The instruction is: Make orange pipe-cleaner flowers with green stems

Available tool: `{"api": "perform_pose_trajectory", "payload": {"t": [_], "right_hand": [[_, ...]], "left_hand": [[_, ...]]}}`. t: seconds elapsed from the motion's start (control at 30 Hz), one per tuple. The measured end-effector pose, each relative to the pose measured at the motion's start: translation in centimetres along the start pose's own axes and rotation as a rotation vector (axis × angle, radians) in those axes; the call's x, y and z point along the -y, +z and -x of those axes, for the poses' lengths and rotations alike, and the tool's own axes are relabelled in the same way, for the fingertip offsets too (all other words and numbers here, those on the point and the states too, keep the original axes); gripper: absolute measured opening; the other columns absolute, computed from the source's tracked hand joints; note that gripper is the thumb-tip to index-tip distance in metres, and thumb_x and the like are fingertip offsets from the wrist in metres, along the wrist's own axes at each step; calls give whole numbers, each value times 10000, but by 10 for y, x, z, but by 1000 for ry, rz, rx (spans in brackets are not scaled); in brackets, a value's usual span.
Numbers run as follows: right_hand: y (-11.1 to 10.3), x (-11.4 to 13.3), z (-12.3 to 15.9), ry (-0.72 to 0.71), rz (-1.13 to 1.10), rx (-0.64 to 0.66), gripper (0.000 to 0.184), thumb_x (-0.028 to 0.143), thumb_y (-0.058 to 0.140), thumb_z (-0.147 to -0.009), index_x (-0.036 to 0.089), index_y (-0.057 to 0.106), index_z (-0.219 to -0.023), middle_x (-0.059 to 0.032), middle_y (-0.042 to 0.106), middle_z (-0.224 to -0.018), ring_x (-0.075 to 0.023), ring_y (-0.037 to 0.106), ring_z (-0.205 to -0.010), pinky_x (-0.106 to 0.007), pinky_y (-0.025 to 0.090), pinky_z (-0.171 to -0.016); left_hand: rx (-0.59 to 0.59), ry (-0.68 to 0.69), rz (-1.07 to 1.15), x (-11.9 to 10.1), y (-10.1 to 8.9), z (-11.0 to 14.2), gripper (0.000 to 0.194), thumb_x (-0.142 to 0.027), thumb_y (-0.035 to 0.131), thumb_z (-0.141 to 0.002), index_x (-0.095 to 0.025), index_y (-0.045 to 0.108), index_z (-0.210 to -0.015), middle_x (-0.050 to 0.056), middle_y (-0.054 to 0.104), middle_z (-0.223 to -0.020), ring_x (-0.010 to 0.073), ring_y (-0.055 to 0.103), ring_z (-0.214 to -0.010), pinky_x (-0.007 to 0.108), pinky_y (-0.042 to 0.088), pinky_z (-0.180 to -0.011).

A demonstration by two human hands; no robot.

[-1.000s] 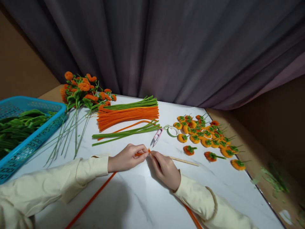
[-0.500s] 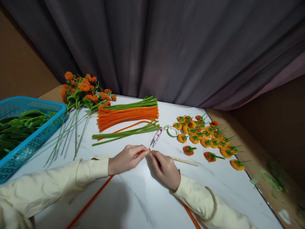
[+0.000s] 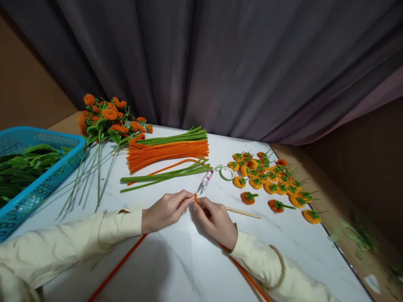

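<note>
My left hand (image 3: 166,211) and my right hand (image 3: 215,220) meet at the middle of the white table (image 3: 176,268), both pinched on the tip of an orange pipe cleaner (image 3: 195,198). Its two long ends run back toward me, one under my left forearm (image 3: 116,268) and one under my right sleeve (image 3: 242,274). A thin wooden stick (image 3: 244,213) pokes out from under my right hand to the right. Small pink snips (image 3: 205,180) lie just beyond my fingers.
A bundle of orange pipe cleaners (image 3: 168,153) and green ones (image 3: 166,176) lies behind. Finished orange flowers on stems (image 3: 107,121) at back left, a blue basket of green leaves (image 3: 34,172) at left, several small orange blossoms (image 3: 270,180) and a tape roll (image 3: 227,173) at right.
Both hands stayed together on the orange tip and shifted slightly; the right hand drew in a little, showing more of the orange strand at its wrist.
</note>
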State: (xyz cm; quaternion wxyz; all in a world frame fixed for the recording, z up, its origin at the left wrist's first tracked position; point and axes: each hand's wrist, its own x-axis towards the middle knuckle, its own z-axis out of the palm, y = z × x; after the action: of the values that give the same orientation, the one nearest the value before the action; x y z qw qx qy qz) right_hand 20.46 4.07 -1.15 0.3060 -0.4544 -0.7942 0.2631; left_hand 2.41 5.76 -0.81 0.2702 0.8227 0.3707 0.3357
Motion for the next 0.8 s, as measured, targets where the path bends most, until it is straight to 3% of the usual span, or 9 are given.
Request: {"api": "perform_pose_trajectory", "payload": {"t": [0.27,0.43,0.63,0.8], "right_hand": [[1,-2,0,37,17,35,189,278,366,-924,186,517,-855,13,578,-610,-111,518,-488,-196,383,-512],[1,-2,0,35,34,36,195,285,361,-926,197,494,-813,21,555,-575,-115,509,-469,-197,371,-494],[0,-2,1,1,62,39,199,269,347,-928,199,480,-799,21,541,-565,-116,501,-465,-196,377,-495],[0,-2,1,-42,82,52,206,257,331,-931,197,472,-793,15,526,-566,-124,498,-476,-204,379,-506]], "left_hand": [[7,0,33,-2,-1,-3,142,-168,372,-912,-174,510,-945,-37,578,-648,75,535,-510,169,422,-532],[53,43,7,0,-2,-3,164,-154,364,-920,-168,520,-970,7,656,-798,93,623,-650,177,472,-613],[-3,260,-131,10,-1,-2,215,-137,383,-913,-159,538,-1060,53,698,-930,137,675,-810,213,531,-724],[-16,370,-257,15,-2,-2,245,-88,376,-894,-131,543,-1068,65,707,-875,142,682,-731,208,539,-631]]}}
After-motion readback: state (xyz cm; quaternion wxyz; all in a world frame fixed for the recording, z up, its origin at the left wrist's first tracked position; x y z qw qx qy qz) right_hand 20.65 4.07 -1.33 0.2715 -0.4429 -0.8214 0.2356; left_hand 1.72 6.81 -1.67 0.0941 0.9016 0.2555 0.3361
